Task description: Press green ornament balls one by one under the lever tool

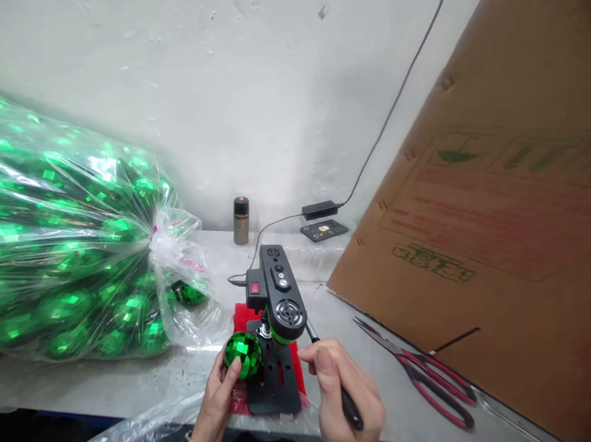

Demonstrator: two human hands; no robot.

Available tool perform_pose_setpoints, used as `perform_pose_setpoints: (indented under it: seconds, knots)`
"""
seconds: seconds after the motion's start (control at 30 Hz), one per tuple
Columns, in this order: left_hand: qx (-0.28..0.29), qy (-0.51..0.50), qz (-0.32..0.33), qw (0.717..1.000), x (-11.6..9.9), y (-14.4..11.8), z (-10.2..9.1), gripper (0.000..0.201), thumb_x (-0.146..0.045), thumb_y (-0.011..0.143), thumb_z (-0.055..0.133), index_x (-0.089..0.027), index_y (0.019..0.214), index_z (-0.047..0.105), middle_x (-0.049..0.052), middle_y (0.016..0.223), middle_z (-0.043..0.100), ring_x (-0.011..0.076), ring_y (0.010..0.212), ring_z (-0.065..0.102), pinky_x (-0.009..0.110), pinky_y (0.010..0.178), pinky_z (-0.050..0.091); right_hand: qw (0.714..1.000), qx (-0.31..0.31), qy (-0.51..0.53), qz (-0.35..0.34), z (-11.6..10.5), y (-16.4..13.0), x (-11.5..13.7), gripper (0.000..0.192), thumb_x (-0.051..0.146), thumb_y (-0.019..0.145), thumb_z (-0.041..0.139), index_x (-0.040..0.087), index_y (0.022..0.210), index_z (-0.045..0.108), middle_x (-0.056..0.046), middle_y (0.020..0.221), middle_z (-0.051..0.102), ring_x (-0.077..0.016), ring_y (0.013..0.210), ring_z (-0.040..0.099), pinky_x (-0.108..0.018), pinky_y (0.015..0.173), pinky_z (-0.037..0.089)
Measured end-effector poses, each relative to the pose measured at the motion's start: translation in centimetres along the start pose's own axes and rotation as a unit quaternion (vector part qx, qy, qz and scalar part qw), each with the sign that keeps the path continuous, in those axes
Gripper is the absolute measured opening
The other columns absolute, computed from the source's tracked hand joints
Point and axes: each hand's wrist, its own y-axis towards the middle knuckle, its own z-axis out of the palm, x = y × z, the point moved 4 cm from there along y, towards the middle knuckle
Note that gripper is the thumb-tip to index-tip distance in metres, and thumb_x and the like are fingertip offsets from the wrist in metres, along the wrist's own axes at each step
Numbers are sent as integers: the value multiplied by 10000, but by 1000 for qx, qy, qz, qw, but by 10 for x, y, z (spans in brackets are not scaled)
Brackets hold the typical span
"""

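Green ball [243, 354] in left hand [217, 399], beside machine [276, 315].

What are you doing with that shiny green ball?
A person's left hand holds a shiny green ball against a small black machine on the table. The right hand grips the machine's black lever. A big clear bag of the same green balls lies to the left, red-handled pliers to the right, beside a cardboard box.
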Motion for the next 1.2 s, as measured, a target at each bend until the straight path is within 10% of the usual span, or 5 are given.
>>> perform_pose_setpoints:
  seconds: [1.2]
  knots:
    - [-6, 366, 224, 903, 30, 2, 47, 802, -388, 657, 848, -137, 1381, 611, 208, 1322, 733, 432, 1251, 701, 655, 1102, 565, 999, 18, 19, -24, -2, -15, -12, 237, 49, 1032, 469, 197, 943, 633, 9, 782, 693, -89, 679, 681, -174, 623, 548]
